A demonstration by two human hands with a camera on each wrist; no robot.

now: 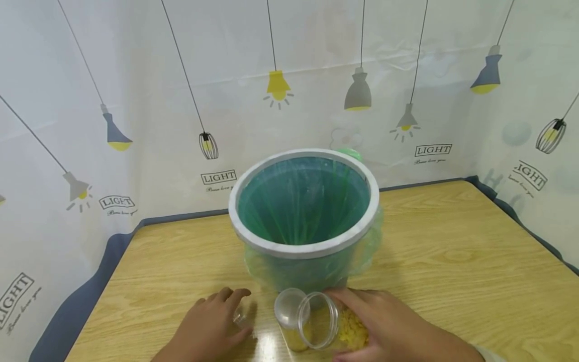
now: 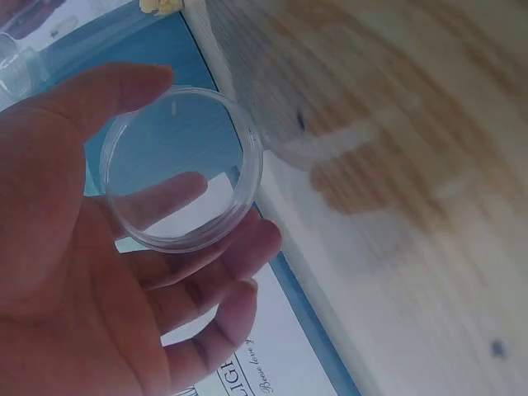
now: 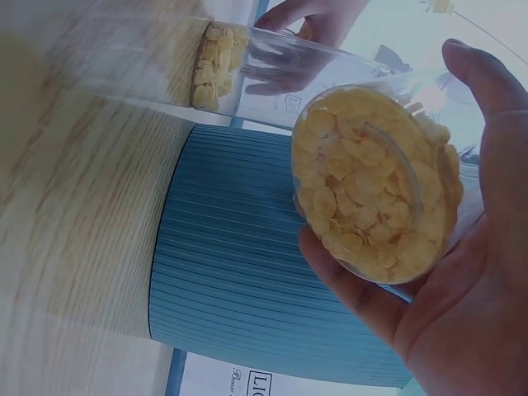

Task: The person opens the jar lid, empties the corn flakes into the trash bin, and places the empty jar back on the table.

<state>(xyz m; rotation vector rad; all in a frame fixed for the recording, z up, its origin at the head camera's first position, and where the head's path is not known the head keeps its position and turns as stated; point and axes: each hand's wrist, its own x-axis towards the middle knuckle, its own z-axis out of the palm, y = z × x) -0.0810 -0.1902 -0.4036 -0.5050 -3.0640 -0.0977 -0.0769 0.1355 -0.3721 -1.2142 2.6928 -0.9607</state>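
Observation:
My left hand pinches a clear round lid by its rim between thumb and fingers; in the head view the lid is faint. My right hand grips a clear jar of yellow flakes, tilted so its uncovered mouth faces left. The flakes lie toward the jar's base. A second clear jar stands upright on the table between my hands, partly behind the tilted jar's mouth. It has a shallow layer of flakes at its bottom.
A blue-green ribbed bin with a white rim stands just beyond the jars. A green bag lines it and hangs over its outside. The wood table meets a lamp-printed cloth at its far and side edges.

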